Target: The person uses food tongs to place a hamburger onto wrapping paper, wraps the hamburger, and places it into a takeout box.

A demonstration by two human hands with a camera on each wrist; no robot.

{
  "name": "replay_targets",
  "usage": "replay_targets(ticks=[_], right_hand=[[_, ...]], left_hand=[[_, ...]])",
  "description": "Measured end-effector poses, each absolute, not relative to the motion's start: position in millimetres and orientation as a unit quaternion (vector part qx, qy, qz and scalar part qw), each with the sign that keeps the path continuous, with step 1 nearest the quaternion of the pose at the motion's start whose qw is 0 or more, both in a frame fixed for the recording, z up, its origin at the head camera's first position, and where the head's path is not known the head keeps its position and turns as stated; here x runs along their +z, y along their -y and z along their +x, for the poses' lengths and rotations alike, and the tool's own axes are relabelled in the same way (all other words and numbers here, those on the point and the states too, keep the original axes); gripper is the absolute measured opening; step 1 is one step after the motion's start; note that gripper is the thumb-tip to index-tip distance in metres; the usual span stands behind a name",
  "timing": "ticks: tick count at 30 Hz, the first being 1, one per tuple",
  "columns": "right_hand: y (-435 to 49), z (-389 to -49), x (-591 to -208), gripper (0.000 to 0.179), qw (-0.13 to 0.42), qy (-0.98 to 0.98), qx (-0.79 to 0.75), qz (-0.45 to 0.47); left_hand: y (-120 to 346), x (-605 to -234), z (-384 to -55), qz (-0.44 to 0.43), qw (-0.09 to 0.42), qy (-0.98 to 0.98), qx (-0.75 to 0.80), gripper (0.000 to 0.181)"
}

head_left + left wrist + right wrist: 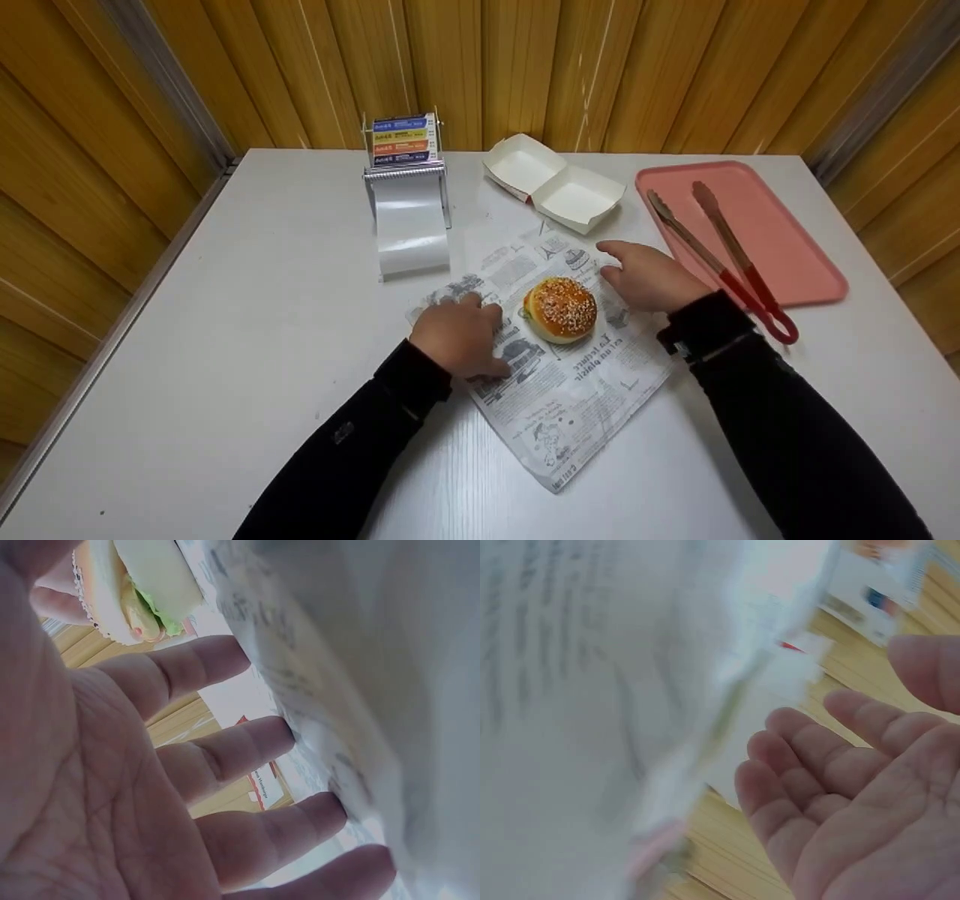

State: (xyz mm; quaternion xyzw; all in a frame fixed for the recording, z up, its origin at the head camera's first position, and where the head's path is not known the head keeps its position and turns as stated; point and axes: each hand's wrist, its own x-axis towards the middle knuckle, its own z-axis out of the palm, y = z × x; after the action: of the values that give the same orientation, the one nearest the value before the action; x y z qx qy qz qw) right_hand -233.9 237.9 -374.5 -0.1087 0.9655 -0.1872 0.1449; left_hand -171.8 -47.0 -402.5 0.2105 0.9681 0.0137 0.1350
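Note:
A sesame-topped burger (561,310) sits on a sheet of printed wrapping paper (559,442), which lies turned at an angle on the table. To the burger's left, my left hand (459,335) has its fingers spread, fingertips touching the paper. In the left wrist view, lettuce and filling show between the halves of the burger (142,596). My right hand (651,276) is over the paper's right side, apart from the burger. Its fingers, loosely extended with an empty palm, show in the right wrist view. Part of the paper's left side is hidden under my left hand.
Behind the paper stands an unfolded white burger box (577,196). A label roll dispenser (409,169) with a hanging strip is at the back left. At right, red-handled tongs (739,259) lie across a pink tray (802,255) and past its edge. Wooden panels line the back.

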Motion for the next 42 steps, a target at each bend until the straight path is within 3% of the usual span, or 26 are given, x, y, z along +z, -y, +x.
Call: replay_targets(ticks=[5, 9, 17, 22, 33, 42], right_hand=[[-235, -257, -391, 0.059, 0.187, -0.957, -0.203, -0.086], [-233, -266, -396, 0.062, 0.186, -0.949, -0.247, -0.064], [-231, -271, -399, 0.055, 0.105, -0.942, -0.317, -0.045], [-229, -271, -397, 0.055, 0.081, -0.934, -0.344, -0.058], [-228, -262, -391, 0.025, 0.022, -0.918, -0.385, -0.091], [-237, -251, -396, 0.019, -0.043, -0.911, -0.398, -0.095]], left_hand=[[46, -403, -171, 0.205, 0.140, -0.968, 0.018, 0.082], [45, -403, -171, 0.202, 0.143, -0.969, 0.022, 0.082], [45, -404, -172, 0.205, 0.144, -0.968, 0.026, 0.083], [45, -404, -173, 0.206, 0.141, -0.968, 0.014, 0.085], [45, -407, -176, 0.213, 0.120, -0.970, 0.012, 0.081], [45, -407, -178, 0.205, 0.113, -0.972, 0.031, 0.075]])
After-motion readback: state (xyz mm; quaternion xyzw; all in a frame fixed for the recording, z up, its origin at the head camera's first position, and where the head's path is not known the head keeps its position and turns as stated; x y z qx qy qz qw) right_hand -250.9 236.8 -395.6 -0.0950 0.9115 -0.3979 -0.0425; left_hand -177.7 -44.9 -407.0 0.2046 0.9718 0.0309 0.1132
